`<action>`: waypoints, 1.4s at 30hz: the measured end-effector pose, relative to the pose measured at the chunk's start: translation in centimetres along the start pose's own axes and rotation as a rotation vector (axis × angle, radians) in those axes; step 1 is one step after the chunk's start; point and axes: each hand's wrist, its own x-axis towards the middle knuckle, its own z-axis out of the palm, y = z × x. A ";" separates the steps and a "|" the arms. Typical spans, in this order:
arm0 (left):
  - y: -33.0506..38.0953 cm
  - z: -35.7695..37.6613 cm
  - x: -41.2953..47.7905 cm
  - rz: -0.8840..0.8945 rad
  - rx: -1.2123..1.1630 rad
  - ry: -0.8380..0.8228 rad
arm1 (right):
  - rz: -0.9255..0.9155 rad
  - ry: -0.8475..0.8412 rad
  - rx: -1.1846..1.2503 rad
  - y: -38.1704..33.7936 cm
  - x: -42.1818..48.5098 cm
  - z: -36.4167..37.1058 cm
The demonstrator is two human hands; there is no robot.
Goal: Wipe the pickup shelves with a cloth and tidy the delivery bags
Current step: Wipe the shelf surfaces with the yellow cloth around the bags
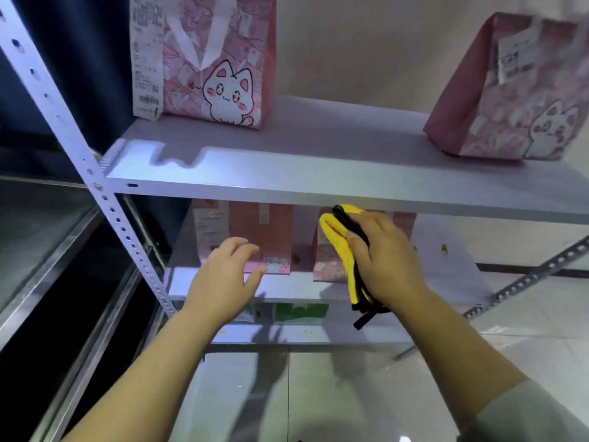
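Observation:
A white metal rack holds pink cat-print delivery bags. On the upper shelf (318, 173) one bag (210, 59) stands upright at the left with a receipt on it, and another bag (516, 100) leans at the right. On the lower shelf (296, 287) stand two more pink bags, one at the left (267, 231) and one further right (328, 260). My right hand (385, 260) is shut on a folded yellow cloth with black trim (341, 240), just below the upper shelf's front edge. My left hand (223, 279) is open, its fingers spread, in front of the left lower bag.
The rack's perforated post (105, 199) runs diagonally at the left, and a perforated brace (541, 272) crosses at the right. A bottom shelf (302, 333) carries a green-and-white box (301, 312). Small yellow specks lie on the shelves. A steel counter edge (47, 266) is at the left.

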 end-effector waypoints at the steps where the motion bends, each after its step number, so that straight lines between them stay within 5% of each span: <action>1: 0.5 0.9 -0.4 0.004 -0.009 -0.032 | 0.006 -0.023 0.018 0.8 -0.9 0.3; 26: 23.6 29.1 -3.6 -0.132 -0.080 -0.532 | 0.355 -0.314 0.110 38.6 -12.7 0.0; 36: 23.5 35.7 3.2 -0.068 -0.077 -0.549 | 0.363 -0.323 0.049 44.4 -7.8 5.0; 42: 24.0 39.2 7.5 0.060 -0.112 -0.322 | 0.273 -0.193 0.072 48.2 -3.3 7.2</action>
